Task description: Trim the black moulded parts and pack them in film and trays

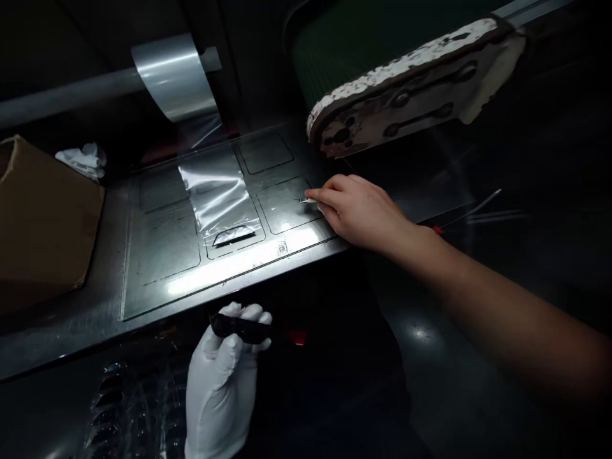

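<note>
- We see the left hand [220, 376], in a white glove, low in the middle of the frame, below the front edge of the tabletop [157, 255].
- Its grip is clenched around a small dark part [241, 329], long and narrow, which lies across the gloved fingertips; we cannot tell what the part is.
- The right hand [361, 210] is bare and reaches in from the right edge of the frame to the middle, resting on the right end of the tabletop.
- Between thumb and forefinger its grip pinches a small pale piece [307, 200], held right at the metal surface; the piece is too small for us to name.
- The tabletop is a shiny metal plate with several rectangular outlines cut or scored into it.
- A strip of clear film [217, 191] lies on the plate left of the right hand, running down from a roll of film [174, 73] on a bar in the upper left of the frame.
- At the lower end of the strip sits a small dark wedge-shaped piece [234, 235] under or in the film, well apart from both hands.
- A worn arm of a machine [411, 89], with flaking white paint and slots, hangs over the upper right of the frame, just above the right hand.
- A cardboard box [43, 223] stands at the left edge, and a crumpled white cloth or glove [83, 159] lies just behind it.
- A thin rod with a red tip [466, 213] lies to the right, beyond the forearm.
- Clear plastic trays [134, 408] show dimly at the lower left, beside the gloved hand.
</note>
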### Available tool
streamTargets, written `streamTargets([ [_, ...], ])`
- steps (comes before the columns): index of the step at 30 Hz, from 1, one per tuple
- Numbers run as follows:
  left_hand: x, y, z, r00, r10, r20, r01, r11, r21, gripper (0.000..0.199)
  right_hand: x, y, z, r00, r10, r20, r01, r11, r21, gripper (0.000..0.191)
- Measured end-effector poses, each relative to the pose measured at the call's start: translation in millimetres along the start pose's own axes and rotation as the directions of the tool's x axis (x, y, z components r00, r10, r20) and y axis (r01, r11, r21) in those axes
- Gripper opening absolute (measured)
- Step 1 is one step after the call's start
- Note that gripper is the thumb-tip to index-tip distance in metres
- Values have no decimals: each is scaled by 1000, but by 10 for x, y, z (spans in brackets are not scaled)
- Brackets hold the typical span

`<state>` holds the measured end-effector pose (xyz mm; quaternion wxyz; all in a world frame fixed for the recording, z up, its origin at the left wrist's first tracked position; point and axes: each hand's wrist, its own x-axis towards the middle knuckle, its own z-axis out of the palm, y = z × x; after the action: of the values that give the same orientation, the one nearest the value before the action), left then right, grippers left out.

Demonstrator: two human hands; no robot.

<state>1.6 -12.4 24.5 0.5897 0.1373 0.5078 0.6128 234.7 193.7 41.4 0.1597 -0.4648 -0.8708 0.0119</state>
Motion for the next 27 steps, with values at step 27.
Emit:
streamTargets([
  [27, 385, -578, 645, 865, -295, 407, 289, 954, 78, 30, -1892, 811, 882, 409, 912, -23, -613, 293, 734, 62],
])
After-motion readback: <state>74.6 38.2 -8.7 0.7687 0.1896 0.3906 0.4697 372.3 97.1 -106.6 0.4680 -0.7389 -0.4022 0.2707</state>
